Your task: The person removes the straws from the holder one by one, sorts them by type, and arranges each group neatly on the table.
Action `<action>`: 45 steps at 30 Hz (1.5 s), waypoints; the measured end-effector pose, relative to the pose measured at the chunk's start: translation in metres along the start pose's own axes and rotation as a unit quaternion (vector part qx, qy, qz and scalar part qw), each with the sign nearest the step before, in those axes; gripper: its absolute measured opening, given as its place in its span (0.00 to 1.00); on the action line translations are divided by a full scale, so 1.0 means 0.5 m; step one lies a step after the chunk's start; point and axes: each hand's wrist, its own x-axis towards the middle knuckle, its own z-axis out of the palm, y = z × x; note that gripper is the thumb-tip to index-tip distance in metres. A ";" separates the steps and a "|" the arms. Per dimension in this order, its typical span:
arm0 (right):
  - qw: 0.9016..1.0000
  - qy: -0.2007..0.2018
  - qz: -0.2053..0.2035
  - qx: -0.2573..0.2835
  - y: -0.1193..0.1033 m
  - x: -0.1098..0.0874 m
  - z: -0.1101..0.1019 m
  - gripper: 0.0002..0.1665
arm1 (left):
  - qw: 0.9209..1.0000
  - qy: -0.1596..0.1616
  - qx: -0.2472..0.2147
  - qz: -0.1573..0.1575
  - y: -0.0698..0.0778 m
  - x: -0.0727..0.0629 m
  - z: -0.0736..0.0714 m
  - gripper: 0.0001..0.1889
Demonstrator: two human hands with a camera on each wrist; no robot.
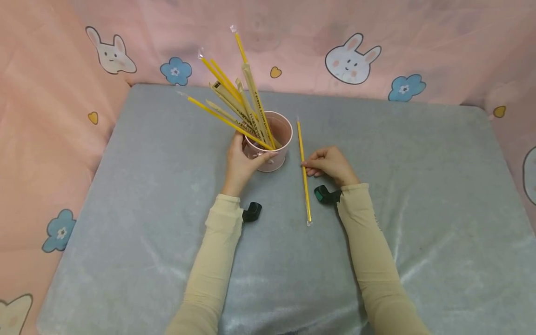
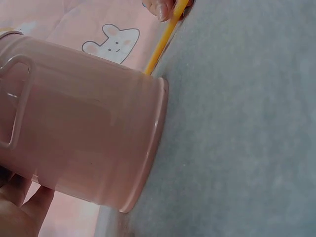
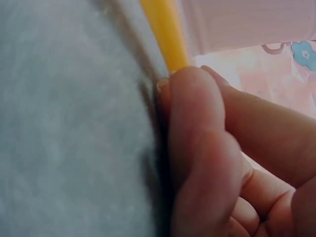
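Note:
A pink bucket [image 1: 278, 164] stands upright on the grey cloth. My left hand [image 1: 239, 165] grips it from the left, with the thumb near the front of the rim. Leaning out of the bucket are several yellow straws [image 1: 217, 116] in clear wrappers and several straws in brown paper sleeves [image 1: 256, 100]. To the right of the bucket, my right hand [image 1: 331, 165] pinches a clear-wrapped yellow straw [image 1: 307, 195] between thumb and fingers, close over the cloth. In the right wrist view the fingertips hide part of this straw [image 3: 165, 34].
A grey cloth [image 1: 439, 195] covers the table. Pink curtains [image 1: 301, 28] printed with rabbits and flowers hang behind it and at the sides. Dark wrist cameras [image 1: 252, 212] jut inward from both sleeves.

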 end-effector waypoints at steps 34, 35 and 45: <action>0.989 0.025 -0.105 0.099 -0.020 -0.010 -0.003 0.09 | 1.000 -0.016 0.013 0.011 -0.002 0.002 -0.015 0.39; 0.988 0.032 -0.109 0.105 -0.023 -0.012 -0.002 0.08 | 1.000 -0.016 0.011 0.010 -0.003 0.003 -0.015 0.38; 0.975 0.082 -0.168 0.118 -0.078 -0.030 0.006 0.05 | 0.999 -0.023 0.030 -0.006 -0.006 -0.001 -0.012 0.38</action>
